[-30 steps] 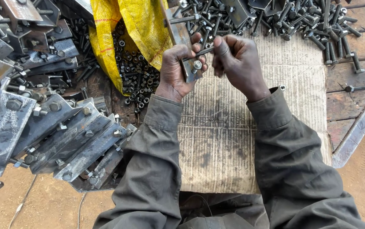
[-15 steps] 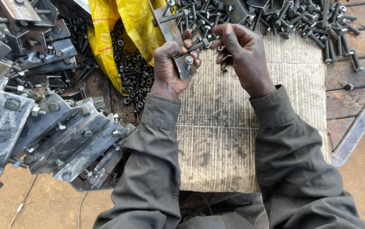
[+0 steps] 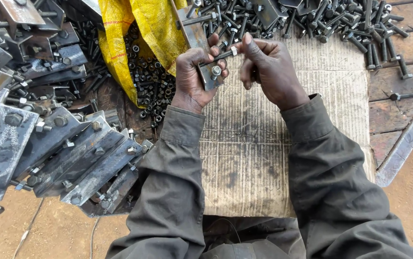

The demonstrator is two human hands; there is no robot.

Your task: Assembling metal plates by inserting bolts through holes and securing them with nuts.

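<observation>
A: We held one metal plate (image 3: 205, 72) upright in our left hand (image 3: 194, 76), its grip wrapped shut around the plate, so its bolt holes faced us above the cardboard sheet (image 3: 264, 144).

B: And the right hand (image 3: 271, 67)?

A: Its fingertips were pinched on one bolt (image 3: 225, 53), lying level and pointing at the plate, seemingly to line it up with a hole. A second bolt already sat in the plate, lower down.

B: How much else lay about?

A: One yellow sack (image 3: 149, 29) spilling nuts (image 3: 151, 86), too many to count. Loose bolts (image 3: 321, 19) heaped beyond the cardboard, dozens. Finished plates (image 3: 48, 144) were stacked to our left, at least ten.
</observation>
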